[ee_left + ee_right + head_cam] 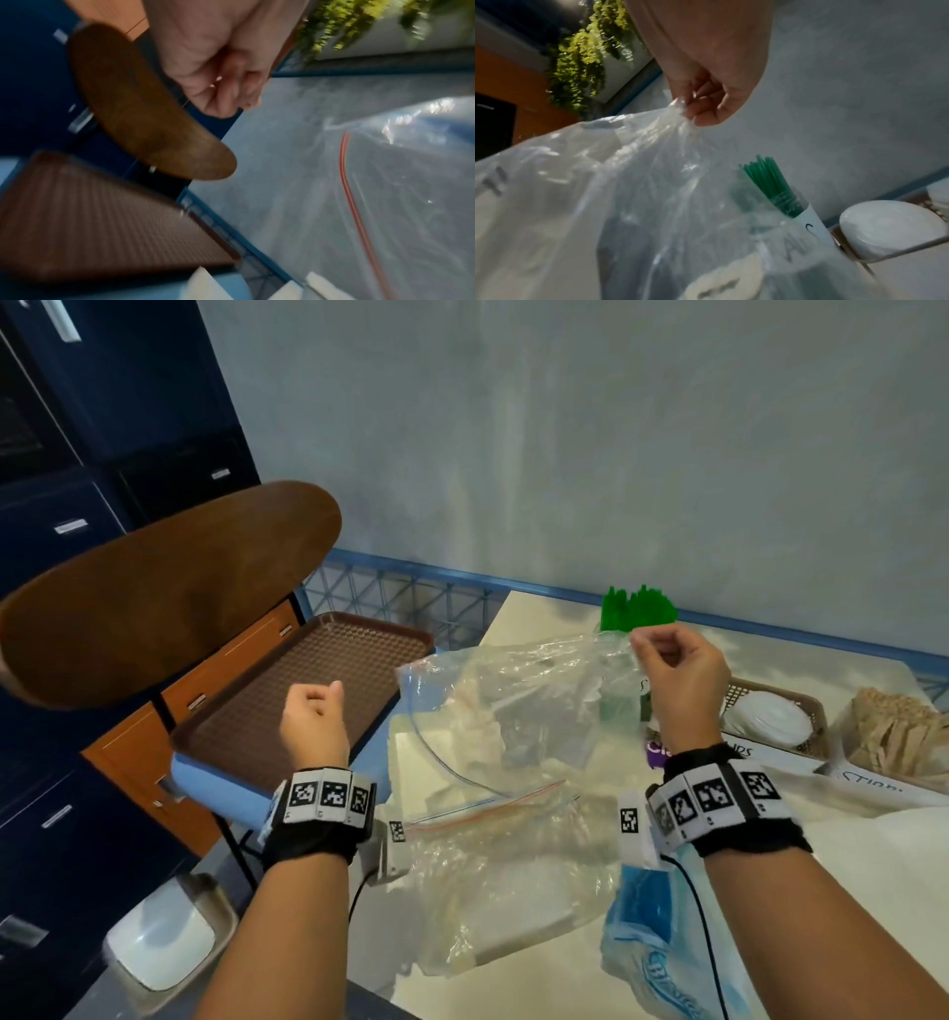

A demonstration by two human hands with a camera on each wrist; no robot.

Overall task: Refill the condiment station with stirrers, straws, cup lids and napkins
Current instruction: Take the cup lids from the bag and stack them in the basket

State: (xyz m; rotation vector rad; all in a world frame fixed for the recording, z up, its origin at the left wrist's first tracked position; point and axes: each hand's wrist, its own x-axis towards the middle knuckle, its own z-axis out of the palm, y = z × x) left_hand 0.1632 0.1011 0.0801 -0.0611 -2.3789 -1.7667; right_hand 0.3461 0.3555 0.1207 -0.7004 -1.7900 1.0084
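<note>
I judge the step in hand to be clearing away the clear plastic bag (513, 711) so I can reach the station behind it. I've got a corner of the film pinched in my right hand (678, 680), thumb against the curled fingers, and the bag hangs from that pinch down to the white table (873, 865), draped over the other crumpled bags. To do this well I should lift it straight up and carry it toward my left, away from the green straws (637, 608) — the film hangs just in front of them, and a sideways drag could catch their tips and tip their white paper holder (813, 223). A slow lift lets the loose end peel off the zip bag with the red seal line (488, 806) lying under it.

My left hand (313, 716) holds nothing: fingers loosely curled, hovering to the left of the bag, over the near edge of the brown tray (287, 711). It could take the bag's lower end to keep it from trailing.

From the bag, the supplies sit thus: straws upright just behind it, the white cup lids (770, 716) in a brown basket (816, 706) to its right, the wooden stirrers (904, 731) in a labelled box farther right. Napkins I cannot pick out for certain; a blue-printed packet (662, 963) lies near my right forearm, contents unclear.
</note>
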